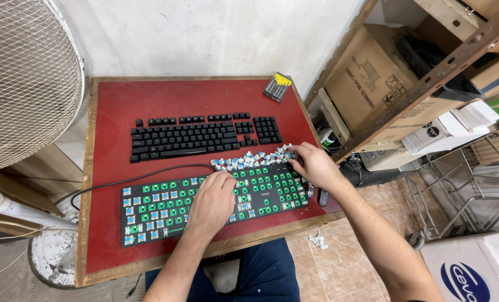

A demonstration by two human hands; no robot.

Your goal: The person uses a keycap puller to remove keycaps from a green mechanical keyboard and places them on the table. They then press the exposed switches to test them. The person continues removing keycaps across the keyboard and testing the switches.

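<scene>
A bare keyboard base (149, 210) with green sockets and several blue switches lies near the front of the red table (110, 106). My left hand (213, 201) rests palm down on its middle, fingers curled onto the sockets. My right hand (315, 163) reaches over the base's far right corner, its fingertips pinched in a heap of loose blue switches (244, 161). Whether it holds a switch I cannot tell. Behind lie the black keycaps (205, 135), set out in keyboard layout.
A small box of screwdriver bits (277, 86) lies at the table's back right. A black cable (121, 180) runs off the left. A fan (26, 78) stands at left. Shelves with cardboard boxes (372, 72) stand at right, and a wire rack (478, 173) beyond.
</scene>
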